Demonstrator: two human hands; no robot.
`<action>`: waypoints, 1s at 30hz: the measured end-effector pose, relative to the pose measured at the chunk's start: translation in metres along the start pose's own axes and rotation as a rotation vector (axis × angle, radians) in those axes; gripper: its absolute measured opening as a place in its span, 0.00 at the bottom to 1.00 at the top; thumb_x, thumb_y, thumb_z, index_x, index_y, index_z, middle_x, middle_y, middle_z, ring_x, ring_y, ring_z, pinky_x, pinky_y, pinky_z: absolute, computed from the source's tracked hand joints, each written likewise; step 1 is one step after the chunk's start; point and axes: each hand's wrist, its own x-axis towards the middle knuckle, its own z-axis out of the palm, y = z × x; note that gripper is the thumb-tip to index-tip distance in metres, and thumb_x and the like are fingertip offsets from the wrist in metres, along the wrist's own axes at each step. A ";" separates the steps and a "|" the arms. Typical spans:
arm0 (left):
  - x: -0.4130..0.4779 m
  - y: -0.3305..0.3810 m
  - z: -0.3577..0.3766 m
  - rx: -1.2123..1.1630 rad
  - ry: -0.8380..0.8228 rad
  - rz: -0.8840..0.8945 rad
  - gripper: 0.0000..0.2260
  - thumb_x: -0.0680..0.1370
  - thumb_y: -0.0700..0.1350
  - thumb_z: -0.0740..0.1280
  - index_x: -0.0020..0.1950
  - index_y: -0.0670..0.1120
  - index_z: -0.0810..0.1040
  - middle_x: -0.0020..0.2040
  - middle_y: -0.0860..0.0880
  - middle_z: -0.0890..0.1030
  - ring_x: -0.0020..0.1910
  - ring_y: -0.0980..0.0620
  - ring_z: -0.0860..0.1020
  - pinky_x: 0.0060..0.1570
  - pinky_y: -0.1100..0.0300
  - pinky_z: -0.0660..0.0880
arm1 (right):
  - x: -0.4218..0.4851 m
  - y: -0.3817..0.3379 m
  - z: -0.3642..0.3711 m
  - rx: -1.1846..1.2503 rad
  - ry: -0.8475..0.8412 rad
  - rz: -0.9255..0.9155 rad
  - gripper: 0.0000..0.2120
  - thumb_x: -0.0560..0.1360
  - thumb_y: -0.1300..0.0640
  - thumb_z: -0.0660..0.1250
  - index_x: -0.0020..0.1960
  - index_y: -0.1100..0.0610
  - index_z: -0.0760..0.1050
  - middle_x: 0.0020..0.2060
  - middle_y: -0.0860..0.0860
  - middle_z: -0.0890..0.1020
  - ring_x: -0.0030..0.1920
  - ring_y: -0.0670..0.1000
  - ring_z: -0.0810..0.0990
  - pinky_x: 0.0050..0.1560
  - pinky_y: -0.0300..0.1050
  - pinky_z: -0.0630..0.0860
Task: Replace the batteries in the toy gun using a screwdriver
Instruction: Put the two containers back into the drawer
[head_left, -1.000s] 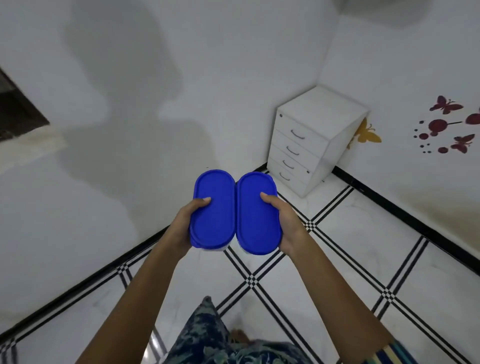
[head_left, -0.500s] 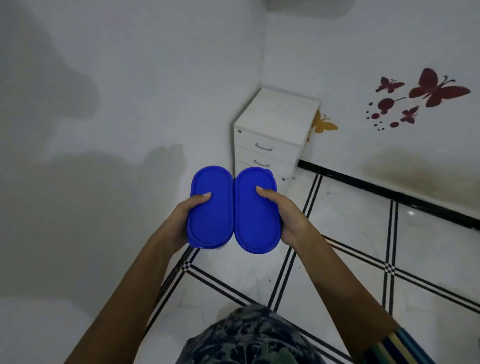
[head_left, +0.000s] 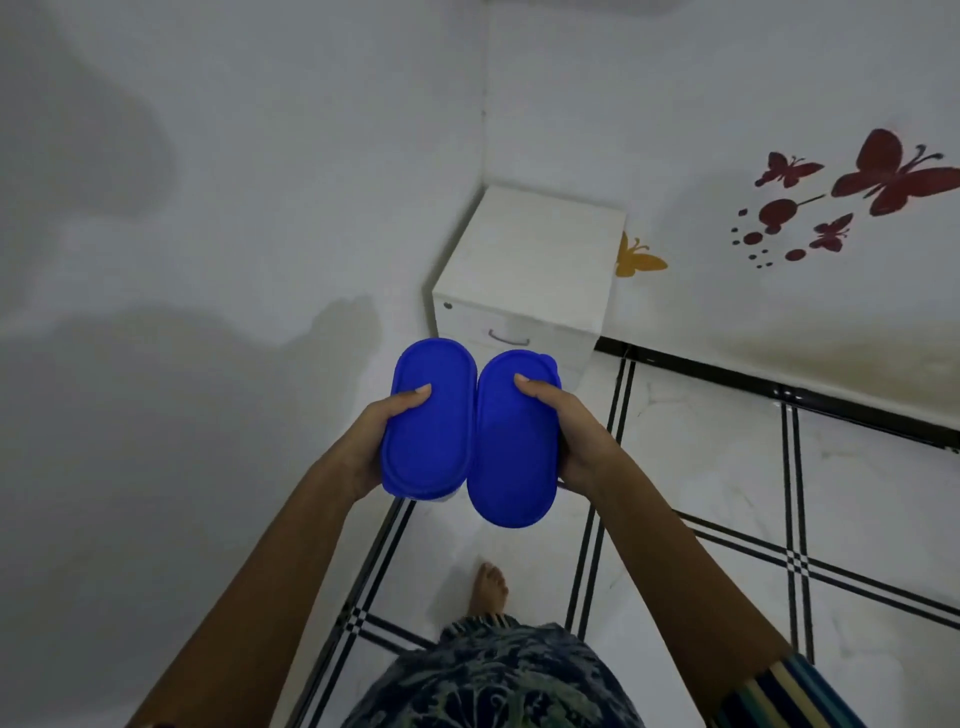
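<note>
Two blue-lidded oval containers held side by side, touching, in front of the white drawer cabinet. Left hand closed around the left container, thumb on lid. Right hand closed around the right container, thumb on lid. Containers sit just nearer the camera than the cabinet, above the tiled floor. Bare foot on floor below containers. Butterfly stickers on wall right of cabinet. Toy gun, screwdriver, batteries not visible.

Blue lids hide both containers' contents.
</note>
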 end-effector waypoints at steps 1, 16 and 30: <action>0.016 0.013 0.002 0.010 0.003 0.007 0.16 0.75 0.50 0.68 0.61 0.47 0.77 0.55 0.45 0.83 0.52 0.44 0.81 0.43 0.51 0.80 | 0.015 -0.014 0.001 -0.009 0.010 -0.002 0.29 0.64 0.42 0.78 0.62 0.51 0.78 0.57 0.52 0.84 0.58 0.58 0.81 0.60 0.59 0.77; 0.246 0.079 -0.009 0.107 0.011 -0.074 0.21 0.69 0.53 0.74 0.59 0.49 0.78 0.54 0.45 0.83 0.48 0.46 0.83 0.41 0.52 0.80 | 0.225 -0.062 -0.045 -0.043 -0.041 0.090 0.32 0.61 0.52 0.82 0.62 0.56 0.78 0.56 0.55 0.84 0.59 0.60 0.81 0.61 0.64 0.76; 0.419 0.034 -0.062 -0.056 0.077 -0.017 0.14 0.74 0.49 0.66 0.59 0.48 0.78 0.50 0.46 0.84 0.45 0.46 0.82 0.38 0.52 0.81 | 0.441 -0.020 -0.076 -0.283 -0.073 -0.155 0.26 0.71 0.48 0.74 0.66 0.50 0.73 0.59 0.52 0.81 0.55 0.57 0.83 0.55 0.57 0.81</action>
